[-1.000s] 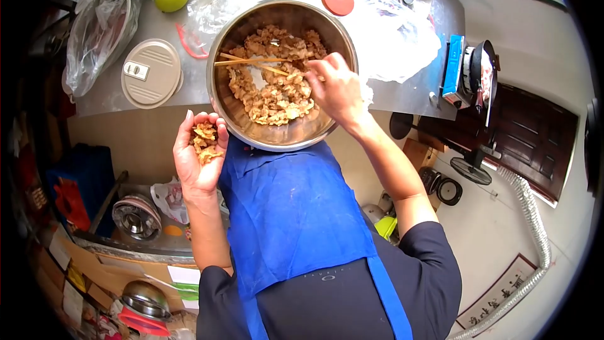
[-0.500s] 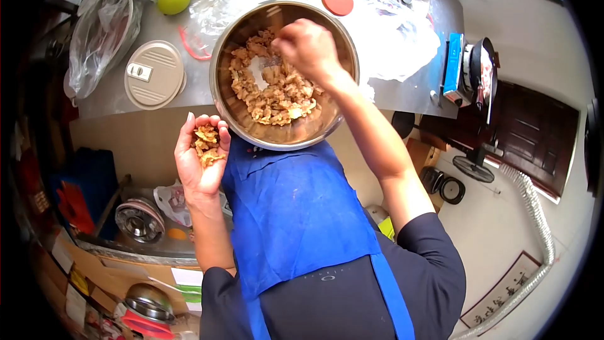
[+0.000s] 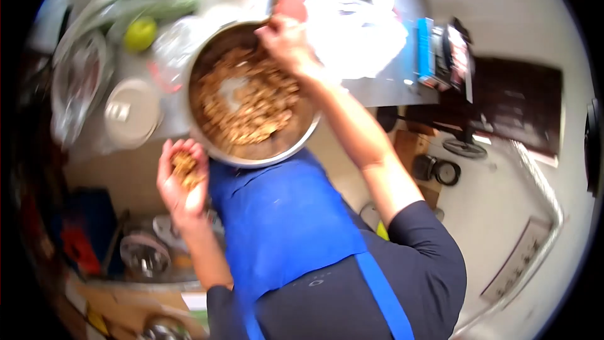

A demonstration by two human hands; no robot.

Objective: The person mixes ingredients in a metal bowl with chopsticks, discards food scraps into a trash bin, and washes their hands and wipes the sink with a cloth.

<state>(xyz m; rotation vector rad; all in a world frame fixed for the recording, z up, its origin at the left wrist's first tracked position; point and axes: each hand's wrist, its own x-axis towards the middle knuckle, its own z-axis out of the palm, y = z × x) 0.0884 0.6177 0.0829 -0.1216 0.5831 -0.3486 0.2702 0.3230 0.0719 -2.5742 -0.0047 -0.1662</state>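
My left hand (image 3: 183, 182) is cupped palm up, with its fingers curled around a small heap of brown, lumpy food pieces (image 3: 186, 169). It is just left of the near rim of a large steel bowl (image 3: 299, 141). More of the same brown pieces (image 3: 258, 110) lie spread over the bowl's bottom, with a bare shiny patch among them. My right hand (image 3: 288, 43) is at the bowl's far right rim, its fingers bent toward the inside. Motion blur hides whether those fingers grip the rim or hold anything.
On the metal table (image 3: 384, 88) are a green apple (image 3: 139, 34), bagged green vegetables (image 3: 160, 6), a lidded beige container (image 3: 133, 112) and white plastic bags (image 3: 355, 38). A red lid (image 3: 291, 7) is beside my right hand. A blue box (image 3: 425, 47) stands right, beside a pan.
My right hand has moved from over the food to the bowl's far rim. My left hand still holds its pieces. The camera view has shifted, and everything is more blurred.
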